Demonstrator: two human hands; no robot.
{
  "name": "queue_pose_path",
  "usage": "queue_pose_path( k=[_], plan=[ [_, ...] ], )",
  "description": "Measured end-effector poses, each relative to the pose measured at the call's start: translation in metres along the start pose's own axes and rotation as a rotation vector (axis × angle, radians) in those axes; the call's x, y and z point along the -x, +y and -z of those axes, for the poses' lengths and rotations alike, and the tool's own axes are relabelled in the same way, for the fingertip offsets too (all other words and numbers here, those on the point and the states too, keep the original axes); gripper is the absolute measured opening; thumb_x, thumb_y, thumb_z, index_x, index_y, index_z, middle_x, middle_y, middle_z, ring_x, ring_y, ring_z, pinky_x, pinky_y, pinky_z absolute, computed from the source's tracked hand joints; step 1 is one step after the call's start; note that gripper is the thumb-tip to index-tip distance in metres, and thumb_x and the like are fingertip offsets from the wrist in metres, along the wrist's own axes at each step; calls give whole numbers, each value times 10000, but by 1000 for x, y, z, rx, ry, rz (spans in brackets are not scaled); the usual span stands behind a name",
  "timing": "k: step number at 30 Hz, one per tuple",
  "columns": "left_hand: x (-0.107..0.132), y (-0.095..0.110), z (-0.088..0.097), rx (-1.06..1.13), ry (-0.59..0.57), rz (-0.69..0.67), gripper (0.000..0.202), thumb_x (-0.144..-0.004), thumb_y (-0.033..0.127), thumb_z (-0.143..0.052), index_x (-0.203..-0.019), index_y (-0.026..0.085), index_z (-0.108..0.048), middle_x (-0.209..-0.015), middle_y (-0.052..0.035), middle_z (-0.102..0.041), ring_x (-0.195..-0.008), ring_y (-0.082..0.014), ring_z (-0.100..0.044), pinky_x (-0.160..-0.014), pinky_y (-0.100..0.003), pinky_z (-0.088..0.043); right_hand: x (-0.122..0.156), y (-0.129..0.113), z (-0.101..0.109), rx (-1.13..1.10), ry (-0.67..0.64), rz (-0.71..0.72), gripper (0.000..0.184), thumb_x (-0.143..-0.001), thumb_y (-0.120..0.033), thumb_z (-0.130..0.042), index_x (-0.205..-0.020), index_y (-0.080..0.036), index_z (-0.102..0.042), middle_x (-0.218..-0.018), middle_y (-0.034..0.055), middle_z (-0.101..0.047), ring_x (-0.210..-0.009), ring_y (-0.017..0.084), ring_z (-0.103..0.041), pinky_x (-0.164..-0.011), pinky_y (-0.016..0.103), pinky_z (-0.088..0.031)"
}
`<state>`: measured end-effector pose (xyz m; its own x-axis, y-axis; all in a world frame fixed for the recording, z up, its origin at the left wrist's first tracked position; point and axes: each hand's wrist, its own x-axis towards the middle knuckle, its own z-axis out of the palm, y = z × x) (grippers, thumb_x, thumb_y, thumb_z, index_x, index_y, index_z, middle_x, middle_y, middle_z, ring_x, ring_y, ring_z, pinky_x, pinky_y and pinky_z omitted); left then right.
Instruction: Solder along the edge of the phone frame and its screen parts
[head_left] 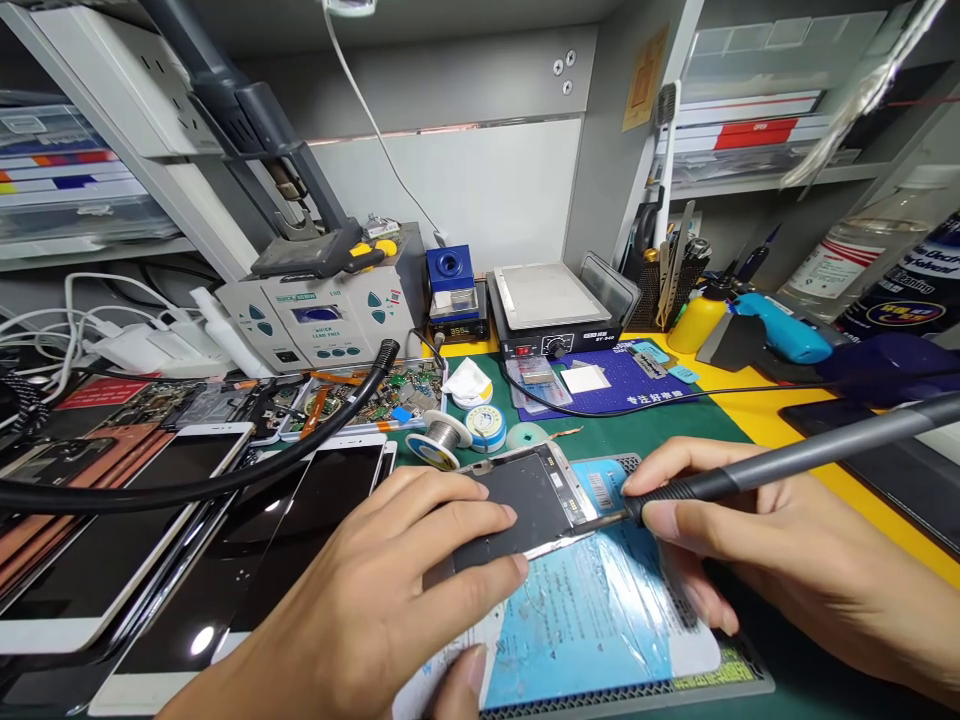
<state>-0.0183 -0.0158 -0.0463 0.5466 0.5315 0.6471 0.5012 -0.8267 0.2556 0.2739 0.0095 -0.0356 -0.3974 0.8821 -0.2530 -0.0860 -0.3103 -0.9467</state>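
Grey soldering iron pinched by right hand; left hand grips phone.

One head-worn view — looking forward and down, close over the workbench.
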Motion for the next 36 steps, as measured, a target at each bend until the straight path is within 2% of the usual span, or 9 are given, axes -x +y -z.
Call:
queue_pose_path(
  k=[6, 10, 14, 26, 36],
  plan=[
    [1, 0, 2, -12, -39, 15, 360, -916, 94, -505, -1168, 192, -743, -1249, -67, -706, -1199, -248, -598, -1024, -454, -484, 0, -7, -5, 55, 32, -18, 388, -857, -507, -911, -986, -187, -733, -498, -9, -687, -441, 118, -594, -457, 174, -487],
    [1, 0, 6, -22, -81, 22, 371, -915, 88, -505, -1189, 199, -728, -1256, -66, -697, -1222, -248, -587, -1044, -455, -482, -3, -5, -1, 71, -35, 10, 385, -894, -528, -878, -1010, -194, -728, -515, -3, -701, -443, 121, -600, -451, 176, -500],
    [0, 1, 7, -39, -103, 22, 386, -920, 62, -476, -1184, 201, -721, -1262, -55, -689, -1242, -237, -578, -1060, -441, -476, -4, -1, 1, 69, -35, 32, 340, -918, -491, -861, -1005, -187, -736, -505, -6, -693, -429, 111, -588, -443, 167, -498],
    [2, 2, -3, -63, -17, 28, 389, -923, 64, -427, -1122, 209, -728, -1218, -49, -705, -1205, -231, -599, -1033, -442, -484, -3, -8, -6, 68, 8, -25, 334, -862, -463, -870, -963, -181, -722, -474, -1, -687, -406, 119, -580, -435, 182, -488],
    [2, 0, -1, -58, -33, 25, 400, -919, 51, -427, -1123, 212, -730, -1219, -47, -705, -1214, -233, -596, -1029, -438, -485, -3, -9, -6, 107, 22, -18, 375, -866, -507, -868, -992, -179, -736, -472, -6, -679, -409, 115, -569, -440, 181, -485]
  ],
)
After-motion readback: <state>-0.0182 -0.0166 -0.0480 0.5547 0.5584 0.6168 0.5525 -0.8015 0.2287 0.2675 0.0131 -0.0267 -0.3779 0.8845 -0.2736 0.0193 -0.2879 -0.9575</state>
